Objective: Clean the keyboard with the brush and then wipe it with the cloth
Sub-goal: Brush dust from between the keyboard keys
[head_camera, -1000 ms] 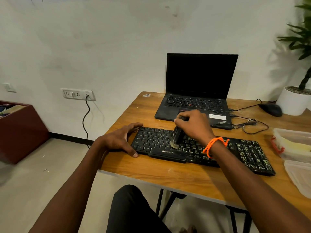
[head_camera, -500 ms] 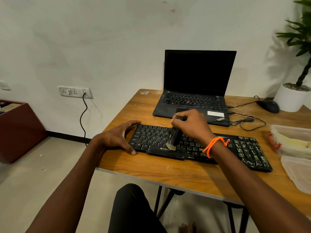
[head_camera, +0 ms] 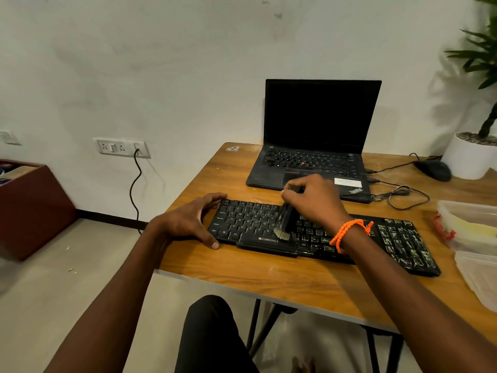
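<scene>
Head view: wooden table [head_camera: 269, 281] against white wall [head_camera: 161, 63] (socket [head_camera: 121, 148] plugged); right hand [head_camera: 313, 201] clamps brush [head_camera: 285, 220], left hand [head_camera: 188, 220] spread on keyboard [head_camera: 398, 246].

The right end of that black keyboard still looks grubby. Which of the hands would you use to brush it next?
Probably the right hand. It already grips the brush, bristles down on the middle keys of the keyboard, next to the smeared right section. The left hand is braced on the keyboard's left end, steadying it.
</scene>
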